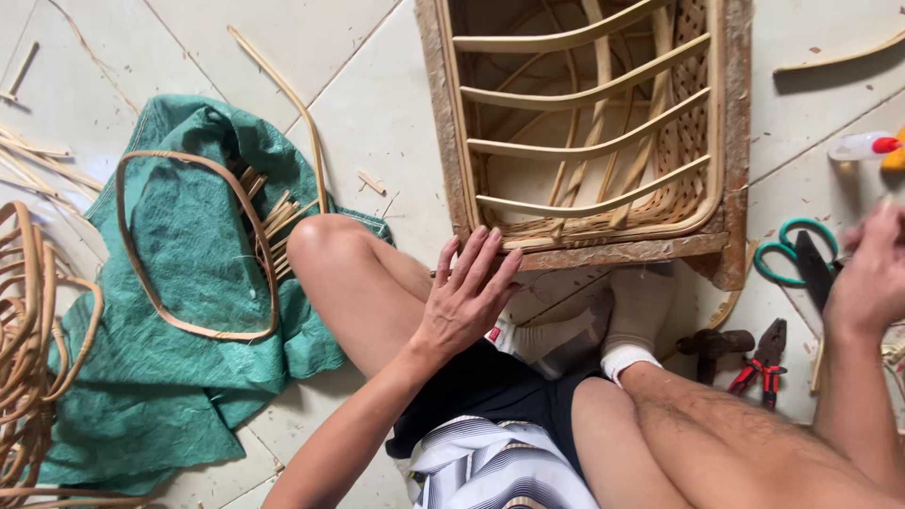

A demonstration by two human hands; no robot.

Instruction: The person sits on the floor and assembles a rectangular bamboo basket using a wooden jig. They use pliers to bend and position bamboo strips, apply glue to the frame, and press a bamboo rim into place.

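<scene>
I sit on a tiled floor with a rattan basket frame (pixel 721 123) lying in front of my knees. My left hand (pixel 467 287) is flat and open, its fingertips touching the frame's worn wooden bottom edge. My right hand (pixel 872 273) is blurred at the right edge, hovering over the green-handled scissors (pixel 790 253). Whether that hand holds anything cannot be made out. Curved rattan slats cross the frame's open side, with woven cane at the right inside wall.
A green woven sack (pixel 179 377) lies on the left with a bent rattan loop (pixel 193 245) and cut cane pieces on it. A hammer (pixel 716 344) and red-handled pliers (pixel 762 363) lie by my right foot. A glue bottle (pixel 860 146) sits at right.
</scene>
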